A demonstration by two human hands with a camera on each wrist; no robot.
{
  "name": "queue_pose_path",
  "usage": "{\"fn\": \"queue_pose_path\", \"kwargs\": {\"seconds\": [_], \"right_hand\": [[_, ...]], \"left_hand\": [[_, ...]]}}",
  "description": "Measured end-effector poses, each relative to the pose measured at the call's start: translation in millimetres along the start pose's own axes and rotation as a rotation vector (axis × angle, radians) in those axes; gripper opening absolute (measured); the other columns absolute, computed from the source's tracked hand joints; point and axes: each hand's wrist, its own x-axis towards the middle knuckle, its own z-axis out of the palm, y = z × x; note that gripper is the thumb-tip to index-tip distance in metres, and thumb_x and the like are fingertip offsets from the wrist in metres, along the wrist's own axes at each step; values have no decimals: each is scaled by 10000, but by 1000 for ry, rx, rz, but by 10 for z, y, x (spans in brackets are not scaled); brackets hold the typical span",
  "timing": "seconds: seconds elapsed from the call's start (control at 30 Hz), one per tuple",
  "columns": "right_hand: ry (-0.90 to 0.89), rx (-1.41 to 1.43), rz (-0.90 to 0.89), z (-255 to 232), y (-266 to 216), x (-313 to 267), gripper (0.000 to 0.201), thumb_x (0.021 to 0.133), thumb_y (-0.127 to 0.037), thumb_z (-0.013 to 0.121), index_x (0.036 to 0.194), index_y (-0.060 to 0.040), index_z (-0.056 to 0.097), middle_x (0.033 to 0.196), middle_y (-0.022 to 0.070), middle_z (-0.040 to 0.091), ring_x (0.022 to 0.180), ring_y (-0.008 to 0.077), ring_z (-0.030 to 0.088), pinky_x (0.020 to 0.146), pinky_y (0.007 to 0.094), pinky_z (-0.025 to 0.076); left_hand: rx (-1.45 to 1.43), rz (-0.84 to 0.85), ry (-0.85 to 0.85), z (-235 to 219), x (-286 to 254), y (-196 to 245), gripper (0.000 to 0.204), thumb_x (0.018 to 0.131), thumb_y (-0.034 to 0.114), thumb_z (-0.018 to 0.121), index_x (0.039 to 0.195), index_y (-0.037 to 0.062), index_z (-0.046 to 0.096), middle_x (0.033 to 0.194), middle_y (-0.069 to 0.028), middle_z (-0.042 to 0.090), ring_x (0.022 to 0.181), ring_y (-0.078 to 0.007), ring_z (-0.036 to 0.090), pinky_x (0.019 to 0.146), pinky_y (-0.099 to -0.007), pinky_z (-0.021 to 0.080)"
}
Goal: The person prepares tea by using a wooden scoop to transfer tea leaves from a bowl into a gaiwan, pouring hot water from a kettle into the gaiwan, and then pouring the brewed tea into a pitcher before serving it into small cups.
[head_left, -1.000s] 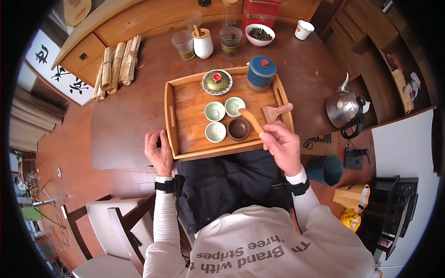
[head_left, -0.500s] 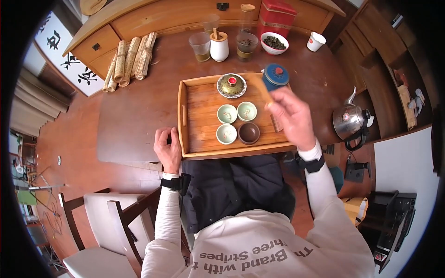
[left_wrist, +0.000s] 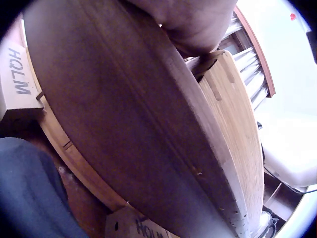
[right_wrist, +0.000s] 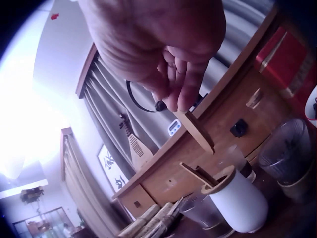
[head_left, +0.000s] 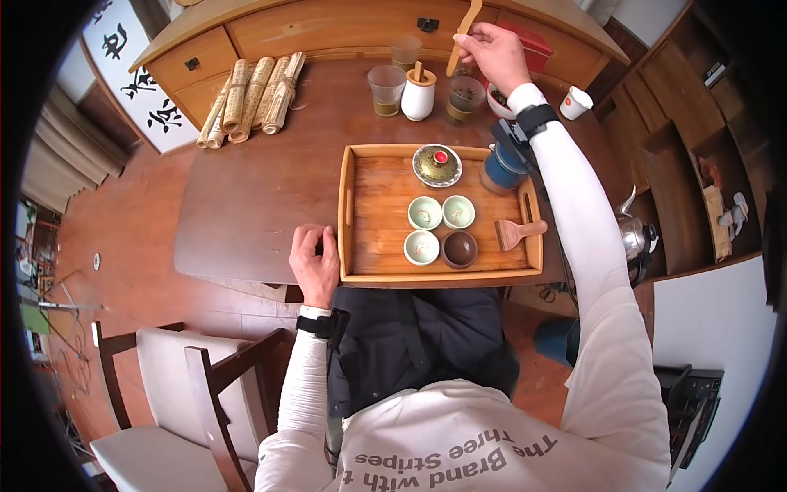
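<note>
In the head view my right hand [head_left: 497, 56] pinches a thin wooden tool [head_left: 463, 39] above the back of the table. The right wrist view shows that tool [right_wrist: 196, 134] pointing down over a white holder [right_wrist: 240, 206] with wooden tools in it. My left hand [head_left: 316, 266], fingers loosely curled, rests at the table's front edge beside the wooden tray [head_left: 347, 197]. On the tray stand a lidded bowl [head_left: 437, 166], three pale green cups, a brown cup [head_left: 459, 248], a blue pot [head_left: 502, 170] partly behind my right arm, and a wooden scoop [head_left: 516, 234].
Clear cups [head_left: 385, 88] flank the white holder. Rolled bamboo scrolls [head_left: 256, 94] lie at the back left. A red box [head_left: 526, 47], a bowl of dark leaves [head_left: 498, 100] and a white cup [head_left: 575, 102] stand at the back right. A kettle [head_left: 633, 236] is at the far right.
My right hand has moved from the tray's right side to the back of the table, carrying the wooden tool. My left hand stays beside the tray, while the head view has shifted.
</note>
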Motion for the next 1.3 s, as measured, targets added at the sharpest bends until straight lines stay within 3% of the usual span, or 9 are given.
{"fn": "queue_pose_path", "kwargs": {"seconds": [0.33,0.47,0.6,0.73,0.83,1.0,1.13,1.2,1.3], "right_hand": [[-56,-67,121,513,561,152,191,903,-144,737,958,38,749,814,97,774,675,134,730,657,280,582],[-175,-122,162,385,425,87,260,880,-139,755,1044,63,751,810,107,768,653,133,717,636,280,581],[-249,-112,307,182,301,7,344,895,-90,762,1169,108,696,898,110,757,749,133,712,657,253,587],[-82,8,145,-143,109,-389,310,936,-107,735,1177,85,703,918,105,756,770,121,708,657,255,569],[75,-34,86,-625,-252,-1205,293,936,-154,751,1154,40,730,910,88,763,767,104,700,682,251,557],[474,-406,-9,-1688,-395,-2673,266,888,-129,807,1110,8,755,961,85,767,850,119,701,782,267,557],[869,-404,125,-2618,-192,-3545,309,912,-114,780,1177,34,718,1053,96,748,967,153,685,883,292,533],[936,-446,274,-2841,-262,-3780,334,934,-149,764,1200,43,705,1087,107,736,1019,159,669,918,300,517],[850,-446,408,-3017,54,-4077,351,939,-196,769,1191,40,706,1076,108,736,1007,156,667,919,295,512]], "left_hand": [[6,1,28,4,0,7,92,918,53,700,870,-20,672,918,-140,659,796,-338,654,717,-389,520],[-16,7,31,20,8,2,89,919,49,697,873,-23,673,915,-143,657,799,-339,653,718,-392,519],[-9,11,21,6,7,27,97,921,48,694,868,-30,672,919,-145,660,800,-341,651,720,-396,518],[-22,10,13,3,-2,14,87,921,42,693,882,-34,679,926,-151,664,807,-334,652,732,-389,519],[-42,35,-7,4,-23,-108,71,929,25,685,904,-41,678,910,-148,653,805,-292,642,740,-363,515],[-30,30,-55,31,-32,-169,71,949,18,669,921,-46,680,907,-131,652,818,-250,631,768,-344,512],[13,11,-92,-4,-17,-138,107,973,53,662,928,-41,683,907,-123,646,816,-237,617,773,-341,503],[61,10,-123,-3,12,-156,119,978,63,659,929,-42,681,906,-121,644,812,-233,610,774,-338,500],[21,-19,-119,-27,-3,-210,157,987,93,660,922,-49,674,885,-104,629,808,-199,584,776,-329,491]]}}
